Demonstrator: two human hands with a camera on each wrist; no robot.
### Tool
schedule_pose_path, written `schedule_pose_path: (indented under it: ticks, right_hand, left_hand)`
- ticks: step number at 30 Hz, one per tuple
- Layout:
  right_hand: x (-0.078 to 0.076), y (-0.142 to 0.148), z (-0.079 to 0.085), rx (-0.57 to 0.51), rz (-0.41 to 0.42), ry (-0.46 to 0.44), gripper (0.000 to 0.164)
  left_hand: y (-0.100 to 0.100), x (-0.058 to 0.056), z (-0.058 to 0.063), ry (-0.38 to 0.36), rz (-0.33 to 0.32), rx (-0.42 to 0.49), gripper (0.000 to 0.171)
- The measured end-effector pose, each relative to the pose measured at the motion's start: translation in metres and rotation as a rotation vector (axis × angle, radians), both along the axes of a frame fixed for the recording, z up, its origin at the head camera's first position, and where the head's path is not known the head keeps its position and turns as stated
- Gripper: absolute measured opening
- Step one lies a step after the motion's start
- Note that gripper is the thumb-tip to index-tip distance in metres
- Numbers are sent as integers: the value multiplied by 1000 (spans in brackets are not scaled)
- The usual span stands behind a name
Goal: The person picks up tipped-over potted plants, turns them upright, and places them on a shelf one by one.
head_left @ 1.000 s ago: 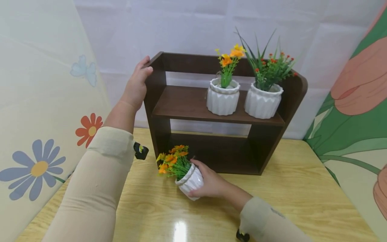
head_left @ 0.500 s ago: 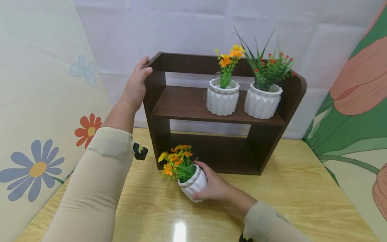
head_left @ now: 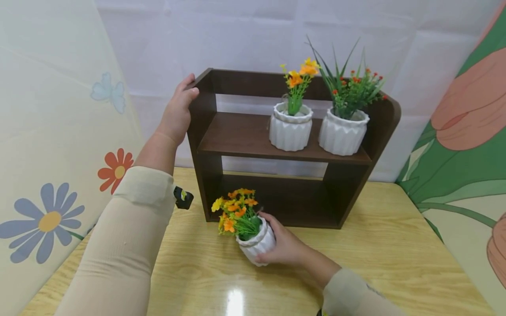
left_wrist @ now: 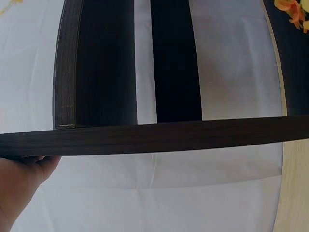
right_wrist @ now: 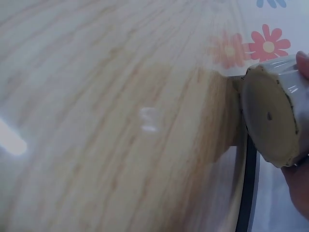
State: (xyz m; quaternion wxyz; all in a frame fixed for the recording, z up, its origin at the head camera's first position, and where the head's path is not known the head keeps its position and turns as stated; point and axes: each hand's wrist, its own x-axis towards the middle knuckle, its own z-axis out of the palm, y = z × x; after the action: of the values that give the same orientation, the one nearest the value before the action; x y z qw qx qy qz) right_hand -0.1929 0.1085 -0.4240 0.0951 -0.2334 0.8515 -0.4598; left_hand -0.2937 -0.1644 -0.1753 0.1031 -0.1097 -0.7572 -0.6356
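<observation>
My right hand [head_left: 285, 246] holds a white ribbed flowerpot [head_left: 254, 246] by its side, thumb low on the front and fingers near the rim. The pot tilts to the left, and orange and yellow artificial flowers [head_left: 237, 210] lean out of it before the lower shelf. Its round underside [right_wrist: 268, 118] shows in the right wrist view, raised off the wood. My left hand [head_left: 178, 112] grips the top of the left side panel of a dark brown two-tier shelf [head_left: 237, 136]. The left wrist view shows that hand at the panel's outer face, fingertips partly hidden.
On the upper tier stand a white pot with orange flowers [head_left: 290, 131] and a white pot with grass and red blooms [head_left: 344, 134]. The wooden tabletop [head_left: 395, 245] spreads around the shelf. A white cloth [head_left: 245, 35] hangs behind, with flower-printed panels [head_left: 51, 131] at both sides.
My right hand has shifted slightly right and toward me with the flowerpot, which now tips less to the left. My left hand stays on the shelf's side panel.
</observation>
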Motion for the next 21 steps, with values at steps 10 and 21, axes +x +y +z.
schedule_pose_path:
  ticks: [10, 21]
  right_hand:
    - [4, 6, -5, -22, -22, -14, 112]
    - [8, 7, -8, -91, -67, -71, 111]
  left_hand:
    - [0, -1, -1, 7, -3, 7, 57]
    - [0, 0, 0, 8, -3, 15, 57]
